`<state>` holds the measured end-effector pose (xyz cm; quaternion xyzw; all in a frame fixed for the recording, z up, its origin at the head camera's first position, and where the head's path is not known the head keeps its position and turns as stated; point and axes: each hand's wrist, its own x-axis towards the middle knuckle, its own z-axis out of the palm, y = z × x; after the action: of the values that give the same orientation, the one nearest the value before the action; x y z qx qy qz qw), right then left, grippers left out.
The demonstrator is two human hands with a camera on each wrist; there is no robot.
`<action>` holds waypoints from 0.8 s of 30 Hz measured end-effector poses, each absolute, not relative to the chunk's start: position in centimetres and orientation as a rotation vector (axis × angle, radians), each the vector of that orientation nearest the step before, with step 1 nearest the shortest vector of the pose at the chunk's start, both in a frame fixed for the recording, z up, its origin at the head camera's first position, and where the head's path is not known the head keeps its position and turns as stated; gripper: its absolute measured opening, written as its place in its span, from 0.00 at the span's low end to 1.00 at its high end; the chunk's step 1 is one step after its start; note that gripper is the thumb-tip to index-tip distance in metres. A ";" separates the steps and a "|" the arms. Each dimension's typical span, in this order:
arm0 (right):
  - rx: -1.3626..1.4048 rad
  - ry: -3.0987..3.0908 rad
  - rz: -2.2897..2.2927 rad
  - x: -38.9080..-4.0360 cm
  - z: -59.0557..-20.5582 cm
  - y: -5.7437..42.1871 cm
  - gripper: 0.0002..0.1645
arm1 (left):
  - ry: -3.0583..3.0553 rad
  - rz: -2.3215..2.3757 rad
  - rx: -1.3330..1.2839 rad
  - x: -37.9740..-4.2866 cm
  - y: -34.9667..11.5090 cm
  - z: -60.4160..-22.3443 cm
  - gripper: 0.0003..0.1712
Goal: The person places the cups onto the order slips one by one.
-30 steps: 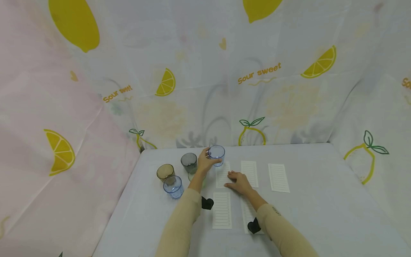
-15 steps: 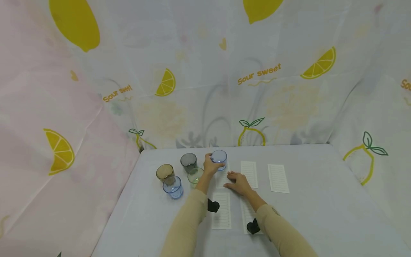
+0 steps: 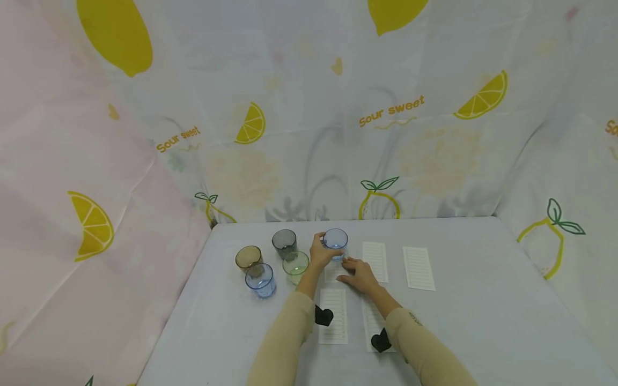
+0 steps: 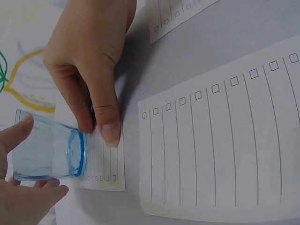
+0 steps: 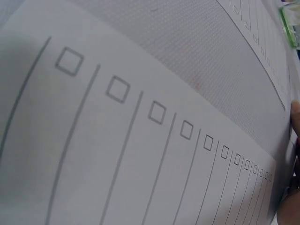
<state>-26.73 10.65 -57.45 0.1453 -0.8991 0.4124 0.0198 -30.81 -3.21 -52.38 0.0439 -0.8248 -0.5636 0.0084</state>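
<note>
My left hand [image 3: 321, 254] grips a clear blue glass [image 3: 336, 242], thumb on the near side and fingers round the far side. The glass is upright over the far end of a lined paper slip [image 3: 331, 275] in the back row. My right hand [image 3: 361, 277] rests on that slip's right edge with fingers extended. In the left wrist view, the right fingertips [image 4: 110, 133] lie right beside the base of the glass. The right wrist view shows mostly another lined slip [image 5: 140, 154] printed with small checkboxes, and only a bit of hand at the right edge.
Left of my hands stand a grey glass [image 3: 284, 244], an amber glass [image 3: 248, 258], a green glass [image 3: 294, 265] and a second blue glass [image 3: 260, 281]. More slips lie at the right [image 3: 419, 268] and nearer me [image 3: 333, 321]. A lemon-print curtain [image 3: 289, 177] backs the white table.
My left hand has carried the blue glass rightward and slightly toward me, over the slip. The green glass has come into fuller view. My right hand stays in place.
</note>
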 end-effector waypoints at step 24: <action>0.475 -2.777 1.259 -26.4 -57.0 10.5 0.30 | -2.530 -1.851 0.065 -30.2 -3.9 -52.5 0.46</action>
<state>-26.36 10.53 -56.96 0.1537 -0.8996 0.4079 0.0279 -30.17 -3.87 -52.47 0.0207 -0.8069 -0.5903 0.0031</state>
